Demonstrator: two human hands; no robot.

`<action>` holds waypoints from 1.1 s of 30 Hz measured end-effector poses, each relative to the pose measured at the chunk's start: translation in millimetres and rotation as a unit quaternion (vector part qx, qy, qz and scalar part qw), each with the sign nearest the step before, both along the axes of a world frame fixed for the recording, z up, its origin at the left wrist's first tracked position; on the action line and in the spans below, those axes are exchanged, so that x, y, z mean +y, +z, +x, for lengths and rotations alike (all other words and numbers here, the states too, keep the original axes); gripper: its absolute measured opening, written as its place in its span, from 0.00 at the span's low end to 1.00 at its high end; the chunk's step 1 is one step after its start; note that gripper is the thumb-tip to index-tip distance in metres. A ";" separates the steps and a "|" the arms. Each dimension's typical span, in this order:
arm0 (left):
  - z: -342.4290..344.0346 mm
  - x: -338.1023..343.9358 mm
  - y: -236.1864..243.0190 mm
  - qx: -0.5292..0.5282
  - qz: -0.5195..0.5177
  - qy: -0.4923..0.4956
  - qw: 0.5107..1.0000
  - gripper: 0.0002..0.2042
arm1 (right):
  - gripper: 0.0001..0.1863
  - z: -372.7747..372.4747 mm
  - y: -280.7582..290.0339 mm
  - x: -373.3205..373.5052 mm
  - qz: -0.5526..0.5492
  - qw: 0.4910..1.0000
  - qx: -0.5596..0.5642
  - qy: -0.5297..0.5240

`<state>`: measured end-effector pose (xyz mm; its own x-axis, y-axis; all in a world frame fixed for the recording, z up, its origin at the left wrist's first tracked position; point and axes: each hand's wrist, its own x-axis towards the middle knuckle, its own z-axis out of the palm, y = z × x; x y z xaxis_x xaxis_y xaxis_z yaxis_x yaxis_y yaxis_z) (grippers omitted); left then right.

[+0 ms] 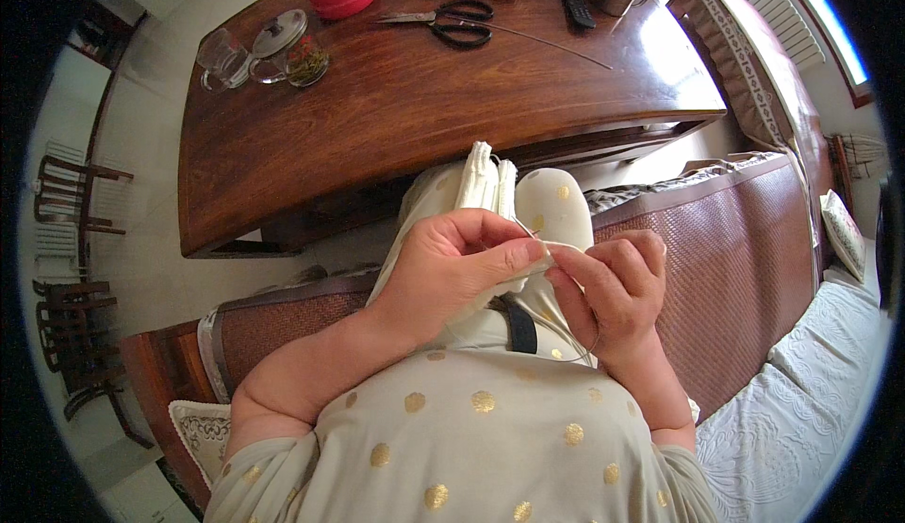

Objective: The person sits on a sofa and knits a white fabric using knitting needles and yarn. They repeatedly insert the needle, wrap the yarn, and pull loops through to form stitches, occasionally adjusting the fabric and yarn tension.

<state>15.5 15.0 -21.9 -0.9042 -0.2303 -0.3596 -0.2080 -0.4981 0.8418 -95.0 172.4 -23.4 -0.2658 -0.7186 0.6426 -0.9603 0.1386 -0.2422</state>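
Knitting (479, 183) sits beside the table (396, 99), clamped in the left hand (457, 264), right hand (617, 282) pinched on its edge; a folded length looks done, the row on the needle (534, 233) apparently unfinished.

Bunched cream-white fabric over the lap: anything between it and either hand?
Nothing visible. The left hand grips the bunched cream-white fabric directly; the right hand is at its edge, contact unclear. The black-handled metal scissors lie off on the brown wooden table.
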 end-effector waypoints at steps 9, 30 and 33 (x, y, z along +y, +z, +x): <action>1.5 2.5 -2.7 0.010 -0.043 0.028 0.999 0.08 | 0.16 4.2 -1.1 2.8 0.049 0.999 -0.011 -0.020; 4.7 -10.2 -2.6 -0.018 -0.013 0.003 1.000 0.08 | 0.13 -25.5 0.0 4.0 0.035 0.986 -0.138 0.089; 4.2 -11.3 -1.3 -0.022 -0.005 -0.005 1.000 0.08 | 0.13 -28.8 -4.0 7.6 0.038 0.978 -0.176 0.107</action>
